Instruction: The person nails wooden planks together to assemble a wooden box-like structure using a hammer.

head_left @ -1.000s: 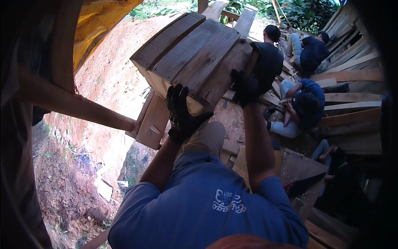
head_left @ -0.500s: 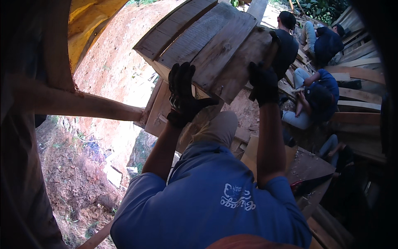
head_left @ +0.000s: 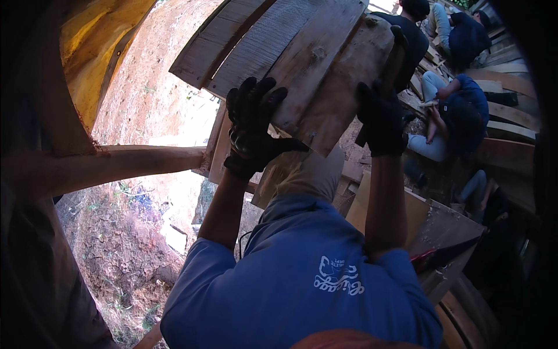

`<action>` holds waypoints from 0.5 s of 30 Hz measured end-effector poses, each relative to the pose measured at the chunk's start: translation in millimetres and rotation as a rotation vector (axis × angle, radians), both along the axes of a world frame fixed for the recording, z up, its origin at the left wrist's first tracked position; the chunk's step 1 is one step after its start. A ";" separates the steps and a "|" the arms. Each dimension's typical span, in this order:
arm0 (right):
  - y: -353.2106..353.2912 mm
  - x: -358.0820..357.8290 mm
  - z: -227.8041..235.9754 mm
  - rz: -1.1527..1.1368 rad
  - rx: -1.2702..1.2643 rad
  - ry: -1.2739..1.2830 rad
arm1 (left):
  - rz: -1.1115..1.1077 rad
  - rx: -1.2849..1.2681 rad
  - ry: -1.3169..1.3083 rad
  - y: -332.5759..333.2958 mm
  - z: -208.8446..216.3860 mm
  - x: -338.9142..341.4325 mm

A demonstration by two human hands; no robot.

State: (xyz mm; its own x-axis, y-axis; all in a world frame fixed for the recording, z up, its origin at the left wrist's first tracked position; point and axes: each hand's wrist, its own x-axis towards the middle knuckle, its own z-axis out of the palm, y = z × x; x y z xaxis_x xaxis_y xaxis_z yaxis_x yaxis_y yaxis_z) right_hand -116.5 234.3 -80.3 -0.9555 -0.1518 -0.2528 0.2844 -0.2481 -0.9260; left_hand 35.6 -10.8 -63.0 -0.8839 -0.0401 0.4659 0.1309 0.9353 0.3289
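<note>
A panel of rough planks (head_left: 308,55), laid side by side, lies ahead of me, with a small nail (head_left: 314,135) near its closest corner. My left hand (head_left: 253,125), in a black glove, is open with its fingers spread against the panel's near edge, the thumb stretched toward the nail. At the panel's right side, my right hand (head_left: 381,119), gloved as well, is closed round the wooden handle of a hammer (head_left: 393,64). The hammer's dark head points up and away from me.
A wooden beam (head_left: 133,166) runs in from the left under a yellow sheet (head_left: 96,52). Bare earth slopes below. Several people sit or crouch on the right, one in a dark blue shirt (head_left: 465,110), among stacked boards. A handsaw (head_left: 444,256) lies on a board (head_left: 430,232) by my right elbow.
The view has shifted slightly, so the panel sits a little higher in the picture and the people farther right. Both hands keep nearly the same pose; the hammer stays in my right hand.
</note>
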 end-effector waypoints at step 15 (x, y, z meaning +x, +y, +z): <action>-8.2 5.8 -14.3 -0.052 -0.037 -0.023 | -0.063 -0.021 0.033 -7.1 -11.7 -3.8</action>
